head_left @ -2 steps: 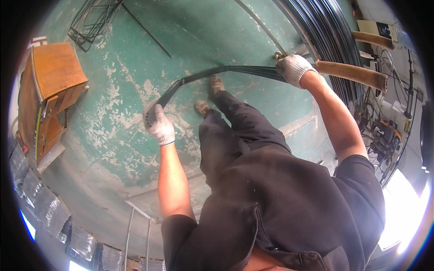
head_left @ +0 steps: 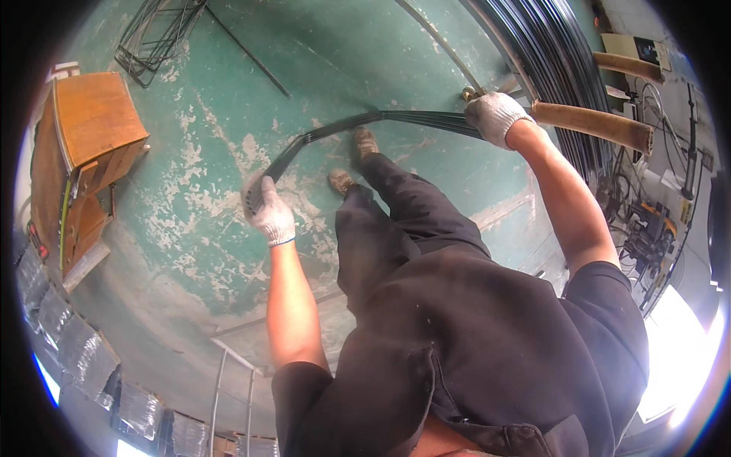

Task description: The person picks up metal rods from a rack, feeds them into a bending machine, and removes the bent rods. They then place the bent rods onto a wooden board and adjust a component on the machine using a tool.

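Observation:
A bundle of thin dark bent rods spans in front of me above the green floor, over my shoes. It has angled bends along its length. My left hand, in a whitish knit glove, is closed round its left end. Farther up and to the right, my right hand, gloved the same way, grips the other end. The right fingers are partly hidden by the back of the glove. Just beyond that hand stands a brown padded arm of a rack loaded with many long dark rods.
At left stands an orange-brown wooden cabinet. Dark wire frames and a thin bar lie at the far left. Cables and machinery line the right side. Plastic-wrapped packages and a metal rail are at lower left.

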Tool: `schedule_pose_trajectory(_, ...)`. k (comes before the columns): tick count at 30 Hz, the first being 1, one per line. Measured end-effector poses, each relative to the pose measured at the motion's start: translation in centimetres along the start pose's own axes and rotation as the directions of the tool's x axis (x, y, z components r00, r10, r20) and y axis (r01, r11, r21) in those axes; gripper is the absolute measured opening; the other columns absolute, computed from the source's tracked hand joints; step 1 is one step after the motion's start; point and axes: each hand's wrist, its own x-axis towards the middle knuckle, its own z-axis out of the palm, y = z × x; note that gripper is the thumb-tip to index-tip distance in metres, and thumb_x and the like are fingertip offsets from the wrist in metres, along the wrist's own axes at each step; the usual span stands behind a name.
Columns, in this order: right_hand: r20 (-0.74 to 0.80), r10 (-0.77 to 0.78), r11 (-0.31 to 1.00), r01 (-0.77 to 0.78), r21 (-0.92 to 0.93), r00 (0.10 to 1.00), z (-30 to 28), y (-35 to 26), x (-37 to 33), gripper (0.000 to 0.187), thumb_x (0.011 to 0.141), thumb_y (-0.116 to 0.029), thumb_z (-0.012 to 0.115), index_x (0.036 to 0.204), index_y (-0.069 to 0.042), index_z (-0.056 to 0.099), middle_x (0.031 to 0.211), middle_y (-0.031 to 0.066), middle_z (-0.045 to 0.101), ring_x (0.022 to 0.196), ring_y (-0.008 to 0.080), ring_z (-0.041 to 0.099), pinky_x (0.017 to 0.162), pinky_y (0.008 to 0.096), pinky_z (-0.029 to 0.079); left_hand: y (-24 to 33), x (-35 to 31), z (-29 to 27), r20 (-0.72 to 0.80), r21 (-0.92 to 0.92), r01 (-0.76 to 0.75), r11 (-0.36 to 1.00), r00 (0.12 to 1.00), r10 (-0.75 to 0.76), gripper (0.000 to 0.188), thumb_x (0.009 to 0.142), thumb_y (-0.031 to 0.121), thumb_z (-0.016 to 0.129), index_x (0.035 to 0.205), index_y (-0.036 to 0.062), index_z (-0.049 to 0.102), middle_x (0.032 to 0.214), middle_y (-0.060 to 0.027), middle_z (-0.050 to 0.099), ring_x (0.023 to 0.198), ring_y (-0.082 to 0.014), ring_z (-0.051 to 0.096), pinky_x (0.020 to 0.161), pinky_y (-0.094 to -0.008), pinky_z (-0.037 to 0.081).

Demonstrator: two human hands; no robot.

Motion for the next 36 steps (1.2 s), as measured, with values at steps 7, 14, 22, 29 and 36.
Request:
schedule_pose_trajectory(7, -0.123, 0.094, 0.889, -0.028, 0.457, 0.988, 0.0, -0.3, -2.9, 0.031, 0.099, -0.028, 0.078, 0.12, -0.005, 0.081, 0.112, 0.0213, 0.08, 0.108, 0.0378, 0.078, 0.095, 0.0458, 0.061, 0.2, -0.2, 0.3, -0.029, -0.01, 0.047, 0.999, 0.998, -0.047, 0.031, 0.106, 0.024, 0.077, 0.121, -0.0032, 0.075, 0.112, -0.0136, 0.078, 0.105, -0.0269, 0.075, 0.096, -0.0412, 0.058)
schedule_pose_trajectory(14, -0.375, 0.38, 0.742, -0.037, 0.67, 0.845, 5.8, -1.1, -4.4, 0.041, 0.1, -0.039, 0.08, 0.126, -0.007, 0.077, 0.112, 0.0217, 0.08, 0.106, 0.0389, 0.078, 0.089, 0.0452, 0.06, -0.4, 0.7, 0.7, -0.029, 0.068, 0.008, 0.998, 1.0, -0.006, 0.026, 0.105, 0.02, 0.075, 0.117, -0.0042, 0.076, 0.114, -0.0135, 0.079, 0.104, -0.0256, 0.075, 0.095, -0.0403, 0.058)
schedule_pose_trajectory(22, -0.499, 0.581, 0.68, -0.048, 0.731, 0.643, 8.7, -2.9, -3.0, 0.031, 0.104, -0.04, 0.07, 0.111, -0.012, 0.082, 0.102, 0.0204, 0.079, 0.097, 0.042, 0.077, 0.086, 0.0475, 0.061, 0.2, 0.7, 1.0, -0.047, -0.003, -0.039, 0.999, 0.998, 0.038, 0.024, 0.104, 0.016, 0.075, 0.116, -0.0053, 0.075, 0.108, -0.0134, 0.079, 0.1, -0.0267, 0.075, 0.093, -0.0398, 0.058)
schedule_pose_trajectory(29, -0.515, 0.548, 0.71, -0.04, 0.703, 0.659, 8.4, -2.6, -2.8, 0.032, 0.102, -0.04, 0.069, 0.109, -0.011, 0.082, 0.1, 0.0211, 0.079, 0.096, 0.0417, 0.077, 0.087, 0.0471, 0.062, 0.8, 0.4, 1.4, -0.075, -0.019, -0.014, 1.0, 0.997, 0.012, 0.026, 0.103, 0.016, 0.078, 0.115, -0.0068, 0.075, 0.108, -0.0151, 0.078, 0.098, -0.0266, 0.075, 0.09, -0.0401, 0.058)
schedule_pose_trajectory(36, -0.369, 0.562, 0.484, 0.068, 0.872, 0.74, 7.8, -2.5, -3.6, 0.038, 0.099, -0.035, 0.08, 0.123, -0.006, 0.078, 0.104, 0.017, 0.082, 0.097, 0.028, 0.081, 0.09, 0.0394, 0.062, 0.5, 1.1, 1.3, -0.065, 0.095, -0.04, 0.995, 0.997, 0.046, 0.028, 0.103, 0.019, 0.077, 0.107, -0.0085, 0.076, 0.108, -0.0202, 0.081, 0.098, -0.0333, 0.077, 0.09, -0.0442, 0.059)
